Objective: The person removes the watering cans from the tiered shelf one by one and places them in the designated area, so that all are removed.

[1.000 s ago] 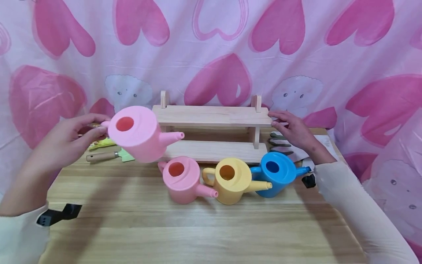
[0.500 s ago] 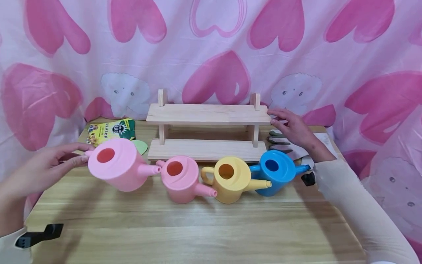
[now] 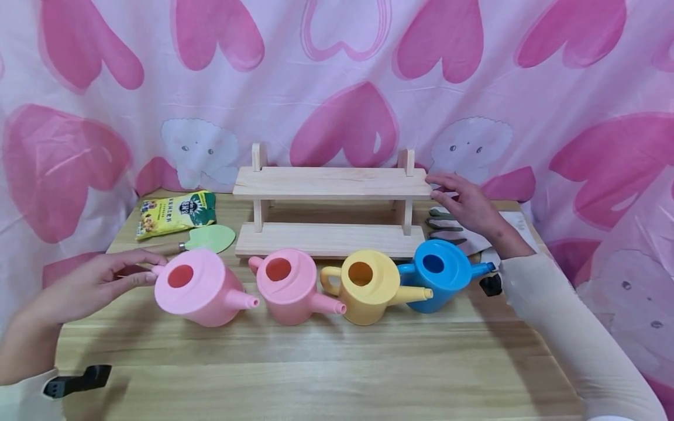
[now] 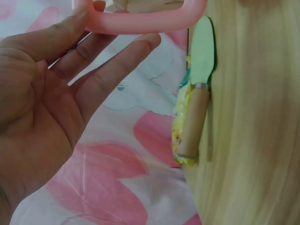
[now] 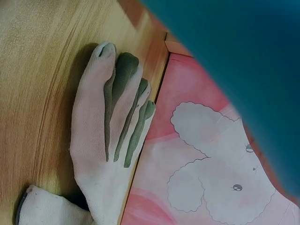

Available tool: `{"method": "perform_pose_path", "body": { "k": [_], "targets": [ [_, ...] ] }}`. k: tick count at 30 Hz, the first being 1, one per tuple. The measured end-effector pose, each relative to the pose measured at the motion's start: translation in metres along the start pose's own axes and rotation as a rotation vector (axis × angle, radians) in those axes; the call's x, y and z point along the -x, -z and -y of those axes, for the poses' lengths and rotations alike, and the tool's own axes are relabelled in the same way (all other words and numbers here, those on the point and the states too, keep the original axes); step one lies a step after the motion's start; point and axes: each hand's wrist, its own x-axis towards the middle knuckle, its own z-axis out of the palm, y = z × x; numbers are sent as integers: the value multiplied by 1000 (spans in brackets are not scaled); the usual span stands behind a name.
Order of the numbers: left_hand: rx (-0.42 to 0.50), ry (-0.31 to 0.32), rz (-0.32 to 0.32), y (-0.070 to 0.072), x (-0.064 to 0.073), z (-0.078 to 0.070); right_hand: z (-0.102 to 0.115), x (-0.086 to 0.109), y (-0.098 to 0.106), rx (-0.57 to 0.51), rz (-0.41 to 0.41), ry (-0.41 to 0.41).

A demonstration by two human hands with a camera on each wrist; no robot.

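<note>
My left hand (image 3: pixel 100 286) pinches the handle of a light pink watering can (image 3: pixel 197 286), which is low over the wooden table at the left end of a row. In the left wrist view that pink handle (image 4: pixel 140 22) lies at the thumb and fingertips. Beside it stand a darker pink watering can (image 3: pixel 289 286), a yellow one (image 3: pixel 368 286) and a blue one (image 3: pixel 442 275), spouts pointing right. My right hand (image 3: pixel 466 204) touches the right end of a two-tier wooden shelf (image 3: pixel 332 182) with its fingertips.
Behind the left hand lie a yellow-green packet (image 3: pixel 176 213) and a trowel (image 3: pixel 210 238) with a pale green blade. A pair of white and grey-green gloves (image 5: pixel 101 136) lies right of the shelf. A pink heart-patterned curtain (image 3: pixel 337 70) hangs behind the table (image 3: pixel 316 374).
My left hand has brought the light pink watering can down and left from in front of the shelf to the row's left end. The right hand has kept its place at the shelf.
</note>
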Motion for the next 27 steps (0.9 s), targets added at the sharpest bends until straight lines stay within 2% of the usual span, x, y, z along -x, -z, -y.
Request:
{"method": "perform_pose_path", "body": {
  "k": [2, 6, 13, 27],
  "targets": [
    [39, -22, 28, -2, -1, 2, 0, 0, 0, 0, -1, 0],
    [83, -8, 72, -4, -3, 4, 0, 0, 0, 3, 1, -4],
    [105, 2, 95, -7, -6, 8, 0, -1, 0, 10, 4, -6],
    [140, 76, 129, -9, -10, 8, 2, 0, 0, 20, 4, 7]
  ]
}}
